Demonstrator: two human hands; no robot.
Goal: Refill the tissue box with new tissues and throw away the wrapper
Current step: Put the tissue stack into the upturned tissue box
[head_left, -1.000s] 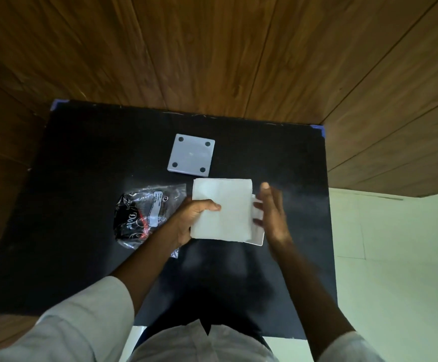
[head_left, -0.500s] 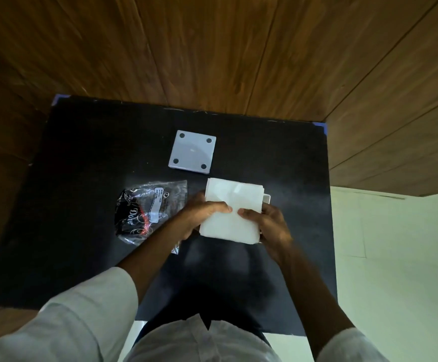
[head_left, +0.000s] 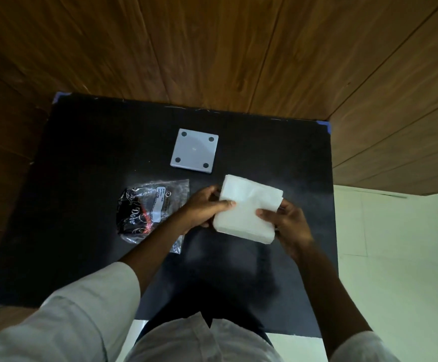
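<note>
Both hands grip one thick white stack of folded tissues (head_left: 249,209) over the middle of the black matte table (head_left: 82,178), slightly toward its right edge. On the stack's right side the right hand (head_left: 289,226) has its thumb pressed onto the top face while the fingers curl underneath at the near right corner. Opposite it, the left hand (head_left: 203,209) clamps the left edge, thumb lying across the top and fingers wrapped below. Whether the stack rests on the table or on something beneath it cannot be told, since the tissues hide whatever lies under them. Light grey sleeves cover both upper arms at the near edge. Just left of the left wrist lies the crumpled clear plastic wrapper with black and red print (head_left: 151,210), flat on the table and partly under the forearm. Farther back, toward the far edge, a pale grey square plate with four dark round pads at its corners (head_left: 194,151) lies apart from the stack.
</note>
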